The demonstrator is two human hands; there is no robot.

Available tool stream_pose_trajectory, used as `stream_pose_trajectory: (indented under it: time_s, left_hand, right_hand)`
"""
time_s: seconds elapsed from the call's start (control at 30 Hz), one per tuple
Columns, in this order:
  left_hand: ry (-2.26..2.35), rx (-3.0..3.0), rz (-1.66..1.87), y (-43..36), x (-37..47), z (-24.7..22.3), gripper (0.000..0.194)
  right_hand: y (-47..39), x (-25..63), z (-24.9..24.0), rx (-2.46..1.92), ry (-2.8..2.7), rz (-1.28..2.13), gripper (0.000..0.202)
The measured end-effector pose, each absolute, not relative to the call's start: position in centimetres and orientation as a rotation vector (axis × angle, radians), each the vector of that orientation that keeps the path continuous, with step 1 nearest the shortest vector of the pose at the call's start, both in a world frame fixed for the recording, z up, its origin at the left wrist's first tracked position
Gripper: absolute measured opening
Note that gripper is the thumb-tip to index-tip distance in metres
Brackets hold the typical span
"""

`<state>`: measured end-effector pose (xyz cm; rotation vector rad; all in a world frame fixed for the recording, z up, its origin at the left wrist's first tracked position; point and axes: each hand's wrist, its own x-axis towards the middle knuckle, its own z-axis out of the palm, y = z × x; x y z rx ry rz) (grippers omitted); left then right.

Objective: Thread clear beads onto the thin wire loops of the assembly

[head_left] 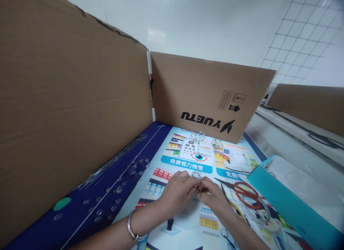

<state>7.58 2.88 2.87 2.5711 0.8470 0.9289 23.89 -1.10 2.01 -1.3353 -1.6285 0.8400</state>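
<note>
Matt Cardboard Around a Smooth Printed Poster

Beyond the poster, and along its left, stand panels of brown cardboard, matt and mostly smooth, with a rough upper edge on the left one. The poster looks smooth, with a soft sheen. To its left, dark blue sheeting looks smooth and dull, bearing clear, glossy beads, seemingly plastic or glass, and thin rods with a metallic shine. On the poster, scissors pair dark metal blades with smooth orange-red handles, seemingly plastic; a beaded cluster looks clear and shiny. Over its near part, a bracelet is polished silvery metal. The wall behind is glossy.
</note>
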Motion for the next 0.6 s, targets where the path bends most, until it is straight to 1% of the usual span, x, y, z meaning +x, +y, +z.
stream_pose_trajectory:
  time_s: [0.33,0.6]
  left_hand:
    - [0.817,2.493,0.895,2.99,7.61,3.45,0.018]
    - [0.801,2.393,0.922,3.13,7.54,3.85,0.022]
  right_hand:
    - [-1.46,23.25,2.37,-1.374,-1.674,0.739,0.011]
    - [-1.73,23.05,1.77,-1.566,-1.546,0.604,0.007]
